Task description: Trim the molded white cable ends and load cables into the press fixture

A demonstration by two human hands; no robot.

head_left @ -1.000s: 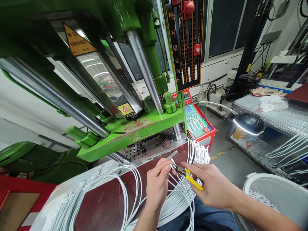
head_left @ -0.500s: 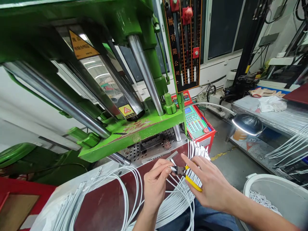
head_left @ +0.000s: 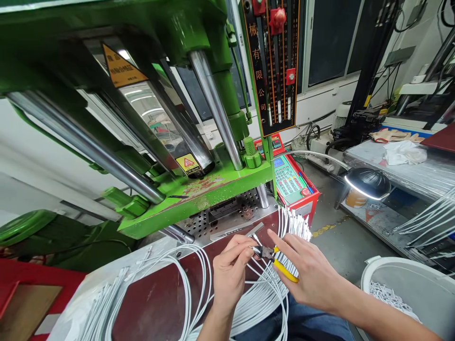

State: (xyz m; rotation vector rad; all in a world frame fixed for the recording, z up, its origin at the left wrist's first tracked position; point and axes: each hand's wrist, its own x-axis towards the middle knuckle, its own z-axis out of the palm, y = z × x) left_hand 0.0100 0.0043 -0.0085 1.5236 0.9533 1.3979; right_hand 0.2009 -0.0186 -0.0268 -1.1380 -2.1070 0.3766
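In the middle of the head view, my left hand [head_left: 230,272] is closed in a pinch on the end of a white cable, mostly hidden by the fingertips. My right hand [head_left: 307,270] grips diagonal cutters [head_left: 284,271] with yellow handles, its index finger stretched along the upper side. The cutters' dark jaws are right at the left fingertips, on or beside the cable end; I cannot tell whether they are closed on it. Below and behind the hands, a large coil of white cables [head_left: 258,308] spreads over the dark red board [head_left: 156,298] and my lap.
A green press [head_left: 199,196] stands ahead, with a red control panel [head_left: 291,180] beside it. Upright cable ends [head_left: 293,222] bunch behind my right hand. A lamp [head_left: 368,182] reaches in at right, above a pale bin [head_left: 419,289] holding small white pieces. More cables [head_left: 106,298] lie left.
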